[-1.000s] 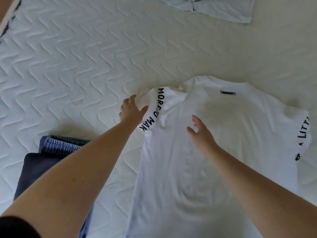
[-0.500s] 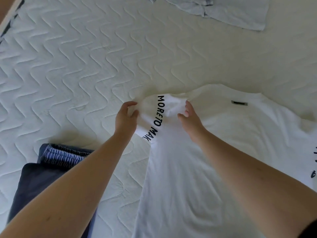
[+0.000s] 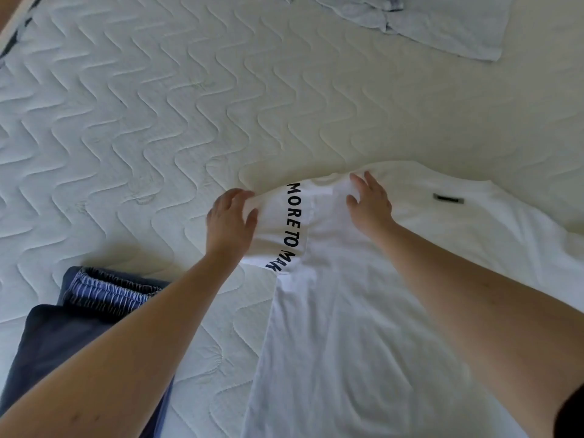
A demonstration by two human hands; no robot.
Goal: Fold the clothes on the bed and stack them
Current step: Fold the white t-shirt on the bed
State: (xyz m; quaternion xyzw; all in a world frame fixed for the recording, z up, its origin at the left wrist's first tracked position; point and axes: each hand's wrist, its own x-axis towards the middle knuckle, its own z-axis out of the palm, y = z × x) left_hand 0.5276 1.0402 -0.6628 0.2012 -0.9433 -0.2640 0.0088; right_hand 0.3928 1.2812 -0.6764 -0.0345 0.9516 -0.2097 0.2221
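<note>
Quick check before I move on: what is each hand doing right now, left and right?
Left hand: grips the printed sleeve of the white T-shirt.
Right hand: open, fingers pressing flat on the shirt's shoulder.

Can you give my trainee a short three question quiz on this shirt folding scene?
1. True or false: the left hand grips the printed sleeve of the white T-shirt.
2. What lies nearest the dark folded garment? A) left forearm B) pale garment C) neck label
3. Fill in: the right hand rests near the shirt's ____.

Key: 1 true; 2 A; 3 collar.
</note>
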